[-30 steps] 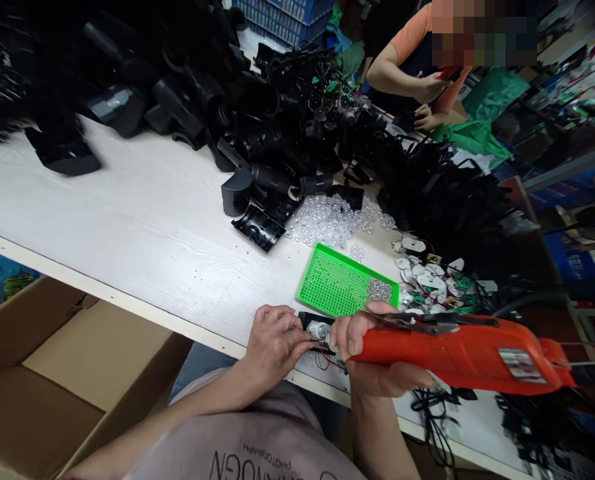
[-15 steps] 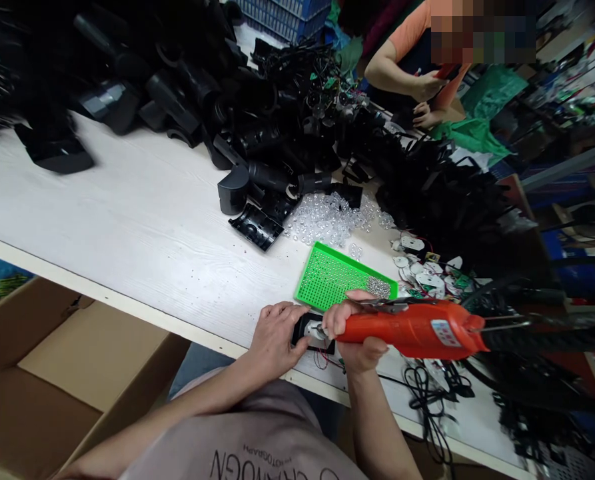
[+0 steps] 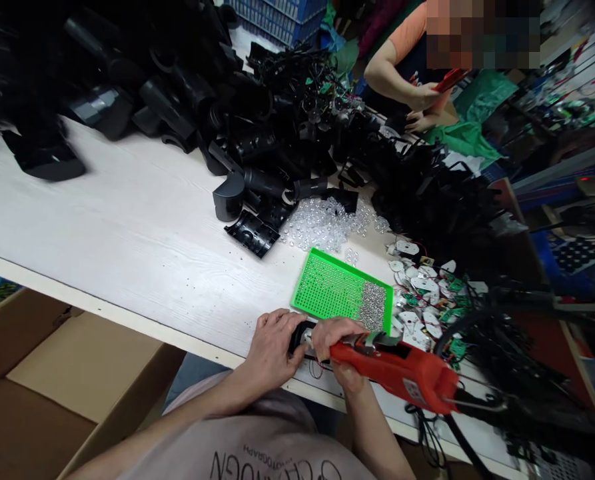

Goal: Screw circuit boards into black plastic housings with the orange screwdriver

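Observation:
My right hand (image 3: 340, 343) is wrapped round a red electric screwdriver (image 3: 397, 370), its body slanting down to the right. The tip is hidden by my fingers, close over a black plastic housing (image 3: 296, 335) with a white part (image 3: 306, 339) in it. At the table's front edge, my left hand (image 3: 276, 347) holds that housing between thumb and fingers. Thin red wires (image 3: 316, 371) hang from it. Just behind both hands lies a green perforated tray (image 3: 352, 271), with small metal screws (image 3: 373, 303) heaped at its right end.
Clear plastic pieces (image 3: 312, 225) are piled behind the tray. Black casings (image 3: 252, 233) crowd the back, and white parts with wires (image 3: 422, 283) lie to the right. A cardboard box (image 3: 67, 360) stands below the table's left front. Across the table is another person (image 3: 397, 73).
The screwdriver's rear end has swung down towards me, and my right hand has turned with it. More of the heaped screws now shows. My left hand stays on the housing.

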The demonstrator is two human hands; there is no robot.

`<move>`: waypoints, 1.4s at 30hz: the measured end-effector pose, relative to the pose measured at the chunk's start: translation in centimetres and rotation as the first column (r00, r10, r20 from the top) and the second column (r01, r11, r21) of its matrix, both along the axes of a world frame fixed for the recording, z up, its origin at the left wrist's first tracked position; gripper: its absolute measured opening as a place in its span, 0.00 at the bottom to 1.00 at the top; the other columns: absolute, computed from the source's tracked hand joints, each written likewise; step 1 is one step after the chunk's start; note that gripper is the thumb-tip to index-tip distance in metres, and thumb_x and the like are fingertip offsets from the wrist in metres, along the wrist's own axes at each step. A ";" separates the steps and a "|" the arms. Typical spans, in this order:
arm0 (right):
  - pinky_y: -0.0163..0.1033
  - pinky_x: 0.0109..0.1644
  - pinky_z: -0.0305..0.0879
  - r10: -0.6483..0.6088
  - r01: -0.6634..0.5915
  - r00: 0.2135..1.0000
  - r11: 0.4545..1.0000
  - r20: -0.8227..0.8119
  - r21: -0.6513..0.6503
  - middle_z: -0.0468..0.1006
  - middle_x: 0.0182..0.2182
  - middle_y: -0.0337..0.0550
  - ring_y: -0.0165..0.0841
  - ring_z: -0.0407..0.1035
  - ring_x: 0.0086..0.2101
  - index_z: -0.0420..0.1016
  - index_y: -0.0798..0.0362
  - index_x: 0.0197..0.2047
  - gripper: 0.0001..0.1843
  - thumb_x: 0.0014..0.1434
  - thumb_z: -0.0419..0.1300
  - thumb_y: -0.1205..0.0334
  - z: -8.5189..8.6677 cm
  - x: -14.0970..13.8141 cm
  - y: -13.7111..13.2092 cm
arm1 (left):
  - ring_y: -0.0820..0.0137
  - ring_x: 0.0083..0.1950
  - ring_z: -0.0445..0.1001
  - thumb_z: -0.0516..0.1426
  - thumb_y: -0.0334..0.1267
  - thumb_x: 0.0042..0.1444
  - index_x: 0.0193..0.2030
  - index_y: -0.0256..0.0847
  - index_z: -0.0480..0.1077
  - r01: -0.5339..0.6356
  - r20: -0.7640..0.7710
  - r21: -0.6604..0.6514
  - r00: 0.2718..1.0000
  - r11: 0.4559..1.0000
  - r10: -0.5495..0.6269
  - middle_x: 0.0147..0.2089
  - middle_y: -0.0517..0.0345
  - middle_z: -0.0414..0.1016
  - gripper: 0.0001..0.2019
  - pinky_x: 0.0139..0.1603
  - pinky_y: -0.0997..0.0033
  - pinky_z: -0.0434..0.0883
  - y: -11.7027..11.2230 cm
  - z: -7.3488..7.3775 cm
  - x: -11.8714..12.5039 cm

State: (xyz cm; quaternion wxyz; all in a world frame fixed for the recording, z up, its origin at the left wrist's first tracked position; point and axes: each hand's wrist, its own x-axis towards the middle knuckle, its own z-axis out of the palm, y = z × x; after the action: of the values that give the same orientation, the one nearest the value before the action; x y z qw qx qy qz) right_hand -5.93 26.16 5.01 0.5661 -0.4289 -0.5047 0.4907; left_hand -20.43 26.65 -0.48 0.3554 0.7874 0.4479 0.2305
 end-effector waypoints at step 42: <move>0.36 0.22 0.60 -0.187 0.216 0.961 0.968 -0.206 0.131 0.64 0.16 0.29 0.27 0.57 0.15 0.74 0.44 0.45 0.29 0.49 0.62 0.33 2.2 -1.3 -0.2 | 0.58 0.59 0.65 0.56 0.36 0.56 0.59 0.42 0.63 -0.001 -0.026 0.045 1.000 0.999 0.002 0.56 0.51 0.72 0.23 0.55 0.55 0.59 -0.1 0.1 0.1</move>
State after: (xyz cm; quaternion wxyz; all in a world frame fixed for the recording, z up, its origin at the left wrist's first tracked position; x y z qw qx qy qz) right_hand -7.24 25.97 7.24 0.6904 -0.3844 -0.4372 0.4295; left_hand -20.31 26.54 -0.40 0.3318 0.7977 0.4477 0.2304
